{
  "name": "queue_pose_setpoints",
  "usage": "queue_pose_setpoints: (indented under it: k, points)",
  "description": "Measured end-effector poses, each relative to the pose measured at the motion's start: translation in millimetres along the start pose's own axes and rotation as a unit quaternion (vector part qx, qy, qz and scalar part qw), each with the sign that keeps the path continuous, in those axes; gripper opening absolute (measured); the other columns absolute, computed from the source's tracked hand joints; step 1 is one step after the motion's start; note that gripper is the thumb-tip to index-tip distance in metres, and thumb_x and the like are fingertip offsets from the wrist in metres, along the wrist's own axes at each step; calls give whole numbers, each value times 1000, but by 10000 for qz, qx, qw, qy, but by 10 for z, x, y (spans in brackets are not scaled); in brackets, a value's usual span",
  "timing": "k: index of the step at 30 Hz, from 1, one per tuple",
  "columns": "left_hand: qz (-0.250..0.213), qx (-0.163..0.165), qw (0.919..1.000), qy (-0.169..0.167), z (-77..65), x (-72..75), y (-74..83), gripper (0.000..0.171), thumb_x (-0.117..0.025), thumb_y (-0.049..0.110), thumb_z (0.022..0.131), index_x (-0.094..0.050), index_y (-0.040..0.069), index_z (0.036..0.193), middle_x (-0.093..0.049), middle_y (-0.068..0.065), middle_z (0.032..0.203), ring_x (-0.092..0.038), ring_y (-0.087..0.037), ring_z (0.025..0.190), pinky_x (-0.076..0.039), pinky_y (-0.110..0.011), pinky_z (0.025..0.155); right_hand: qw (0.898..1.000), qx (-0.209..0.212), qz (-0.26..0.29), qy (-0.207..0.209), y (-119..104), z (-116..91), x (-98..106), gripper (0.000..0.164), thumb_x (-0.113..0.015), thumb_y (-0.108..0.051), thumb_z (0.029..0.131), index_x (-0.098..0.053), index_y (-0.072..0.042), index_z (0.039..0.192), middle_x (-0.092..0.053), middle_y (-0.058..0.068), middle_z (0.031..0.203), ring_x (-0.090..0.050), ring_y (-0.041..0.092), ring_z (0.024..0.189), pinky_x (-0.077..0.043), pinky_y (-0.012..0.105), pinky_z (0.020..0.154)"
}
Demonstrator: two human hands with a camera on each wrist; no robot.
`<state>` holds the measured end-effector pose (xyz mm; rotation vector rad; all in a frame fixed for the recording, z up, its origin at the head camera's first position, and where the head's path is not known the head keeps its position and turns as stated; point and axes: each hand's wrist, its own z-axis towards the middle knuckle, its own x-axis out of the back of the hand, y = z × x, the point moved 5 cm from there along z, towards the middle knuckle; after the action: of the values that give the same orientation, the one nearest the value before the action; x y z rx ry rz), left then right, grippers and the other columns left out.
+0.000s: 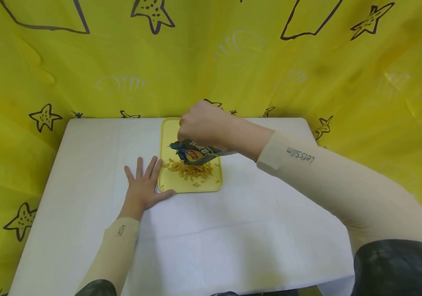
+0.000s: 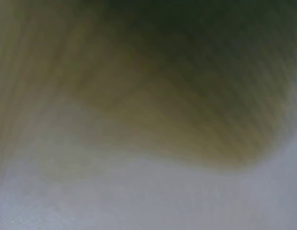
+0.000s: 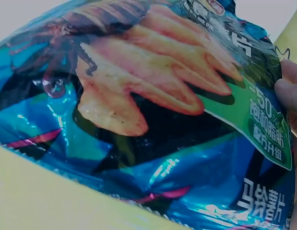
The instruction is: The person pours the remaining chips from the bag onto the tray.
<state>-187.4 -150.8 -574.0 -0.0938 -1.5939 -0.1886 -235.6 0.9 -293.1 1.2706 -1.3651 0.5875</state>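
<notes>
My right hand (image 1: 207, 125) grips a dark blue-green potato chip bag (image 1: 194, 154) over the yellow tray (image 1: 166, 137). Under the bag, a pile of broken chips (image 1: 188, 170) lies on the tray. In the right wrist view the bag's printed front (image 3: 153, 96) fills most of the picture, and fingers (image 3: 291, 93) hold it by the right edge. My left hand (image 1: 143, 191) lies palm down with fingers spread at the tray's left side, the thumb reaching along its near left corner. The left wrist view is blurred and does not show the hand's work.
A white cloth covers the table (image 1: 240, 234), which runs up to a yellow patterned curtain (image 1: 196, 61) behind it. The tray stands near the table's far edge. My right forearm sleeve (image 1: 329, 181) spans the right side above the table.
</notes>
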Motion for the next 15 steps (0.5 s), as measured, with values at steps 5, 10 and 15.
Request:
queue_pose_setpoints:
  k: [5, 10, 15]
  points:
    - [-4, -17, 10000, -14, 0, -2, -8, 110, -17, 92, 61, 6, 28, 148, 8, 4, 154, 18, -37, 136, 19, -67, 93, 9999, -5, 112, 54, 22, -22, -3, 22, -61, -10, 86, -72, -28, 90, -65, -9, 81, -53, 14, 61, -47, 32, 54]
    - [-29, 5, 10000, -67, -2, 6, -9, 110, -18, 92, 61, 7, 28, 147, 9, 4, 154, 18, -37, 136, 20, -67, 92, 10000, 78, -51, 18, -17, 18, -12, 24, -59, -8, 86, -71, -28, 92, -65, -8, 81, -51, 12, 60, -46, 30, 53]
    - [-67, 11, 10000, -39, -2, 14, -2, 110, -19, 92, 62, 7, 28, 147, 7, 4, 154, 17, -37, 136, 20, -66, 93, 9998, 127, -175, 47, -57, 30, -5, 22, -59, -10, 87, -71, -27, 96, -66, -6, 84, -51, 13, 59, -46, 30, 53]
